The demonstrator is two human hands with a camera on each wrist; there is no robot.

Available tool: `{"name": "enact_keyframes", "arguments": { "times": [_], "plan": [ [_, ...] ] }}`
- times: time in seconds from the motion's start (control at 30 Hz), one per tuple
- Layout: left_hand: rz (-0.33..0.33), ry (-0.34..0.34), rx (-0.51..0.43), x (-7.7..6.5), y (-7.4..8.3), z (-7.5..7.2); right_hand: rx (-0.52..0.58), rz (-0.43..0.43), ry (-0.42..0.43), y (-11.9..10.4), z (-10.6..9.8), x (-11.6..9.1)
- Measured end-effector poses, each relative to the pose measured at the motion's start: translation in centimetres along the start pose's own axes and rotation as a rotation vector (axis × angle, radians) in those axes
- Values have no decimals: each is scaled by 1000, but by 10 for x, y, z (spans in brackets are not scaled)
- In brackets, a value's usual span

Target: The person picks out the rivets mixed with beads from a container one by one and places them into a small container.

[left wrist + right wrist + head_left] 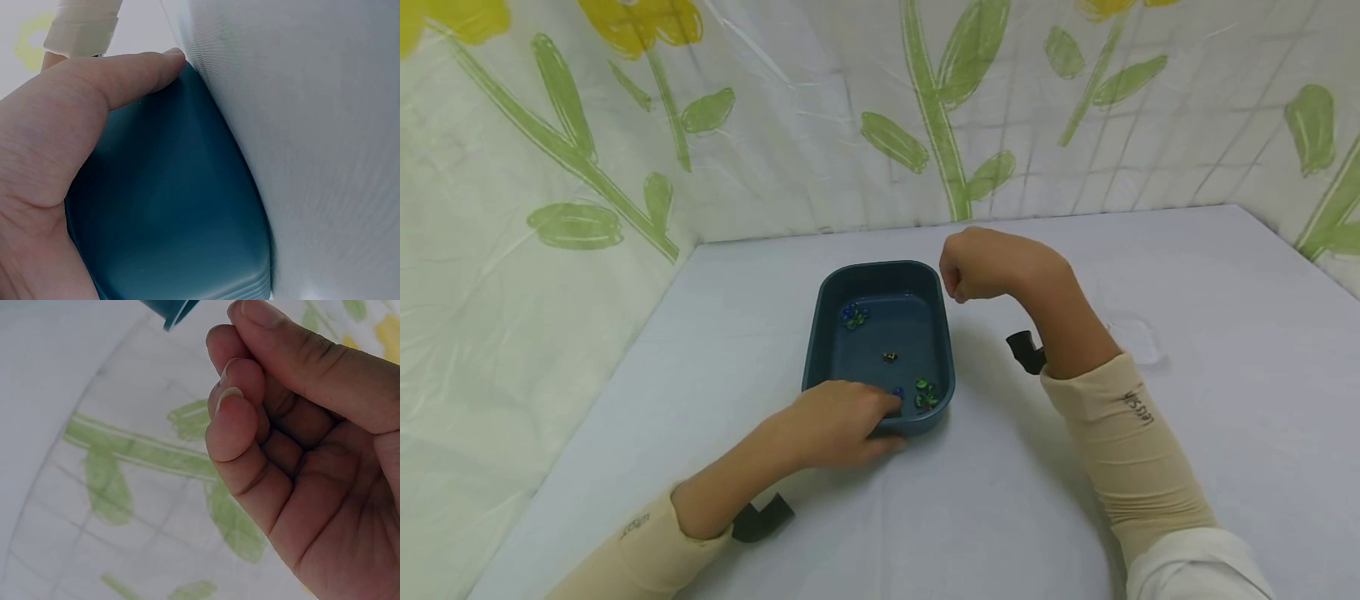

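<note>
A dark blue rectangular tub [880,333] stands on the table. Inside lie small glass marbles: a blue and green cluster [854,315] at the back left, a brown group [890,356] near the middle, and a green cluster [925,393] at the front right. My left hand [842,421] grips the tub's front wall, fingers over the rim and thumb outside. A blue marble [898,392] lies by those fingertips. Beyond the tub's right rim hovers my right hand [988,262]. Its fingers are curled, thumb tip against the index finger [228,347]; nothing shows between them.
White cloth covers the table [730,308]. A clear, transparent object [1137,340] lies on the right, partly behind the right forearm. A white curtain [790,125] with painted flowers hangs behind the table. Black mounts [762,518] stick out from both wrists.
</note>
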State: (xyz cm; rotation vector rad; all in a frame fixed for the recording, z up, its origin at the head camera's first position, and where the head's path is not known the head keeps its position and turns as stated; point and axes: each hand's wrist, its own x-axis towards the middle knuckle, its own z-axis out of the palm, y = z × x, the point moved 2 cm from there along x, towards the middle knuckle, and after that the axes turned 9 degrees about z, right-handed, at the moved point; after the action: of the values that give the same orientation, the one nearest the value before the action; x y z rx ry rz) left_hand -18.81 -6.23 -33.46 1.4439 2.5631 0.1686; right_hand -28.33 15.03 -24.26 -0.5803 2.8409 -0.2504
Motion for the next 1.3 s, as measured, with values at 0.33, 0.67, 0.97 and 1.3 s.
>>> {"name": "enact_keyframes", "arguments": {
  "times": [0.33, 0.67, 0.97, 1.3],
  "plan": [
    [1, 0, -1, 0, 0, 0, 22, 47, 2, 5, -5, -6],
    [1, 0, 0, 0, 0, 0, 38, 77, 8, 15, -9, -9],
    [2, 5, 4, -1, 1, 0, 55, 92, 10, 21, -12, -11],
    [2, 6, 6, 0, 1, 1, 72, 125, -4, 29, -15, -16]
  ]
}}
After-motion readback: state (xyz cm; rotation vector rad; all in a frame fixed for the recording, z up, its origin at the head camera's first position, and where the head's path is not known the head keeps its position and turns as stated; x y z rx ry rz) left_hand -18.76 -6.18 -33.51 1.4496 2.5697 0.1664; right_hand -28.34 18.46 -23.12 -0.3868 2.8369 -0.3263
